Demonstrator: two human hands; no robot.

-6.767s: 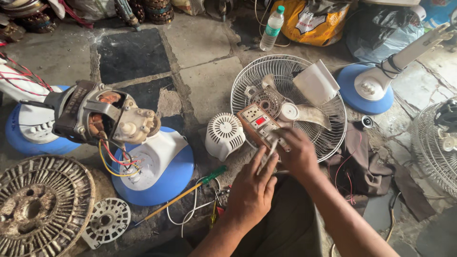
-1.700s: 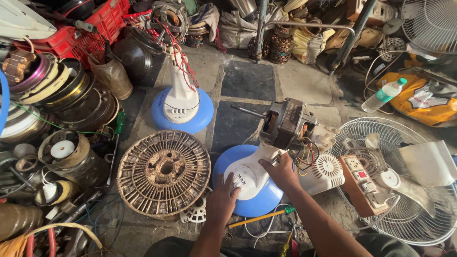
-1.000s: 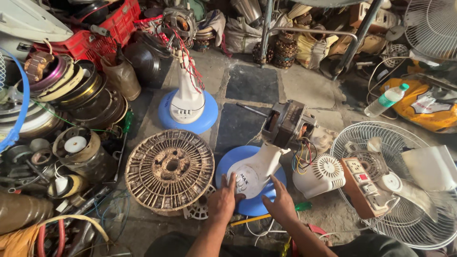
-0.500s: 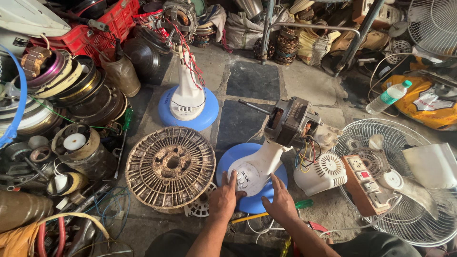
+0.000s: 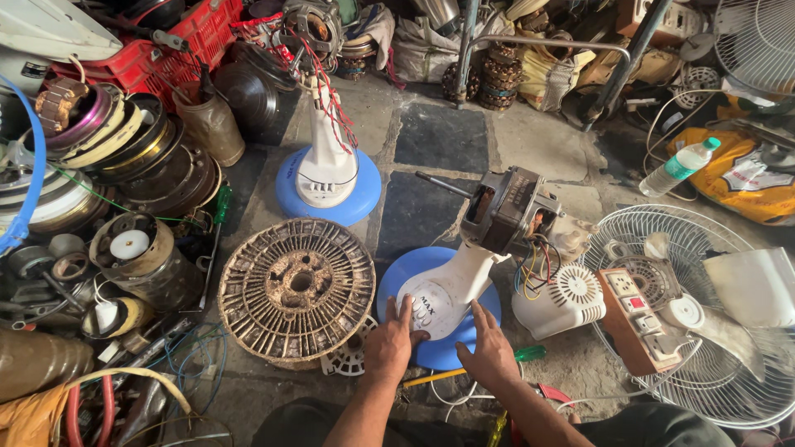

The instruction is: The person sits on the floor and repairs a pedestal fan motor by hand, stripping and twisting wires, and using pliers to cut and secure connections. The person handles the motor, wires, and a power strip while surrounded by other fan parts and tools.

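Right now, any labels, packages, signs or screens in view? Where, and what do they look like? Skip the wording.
Printed mark on the white fan stand, by the left hand: small dark lettering.
Label on the plastic bottle, right, lying tilted: green band, clear body, green cap.
Yellow bag, far right: crumpled, white-and-dark printed patch.
Control panel box, on the fan grille: brown, white sockets, small red part.
No screens or signs.
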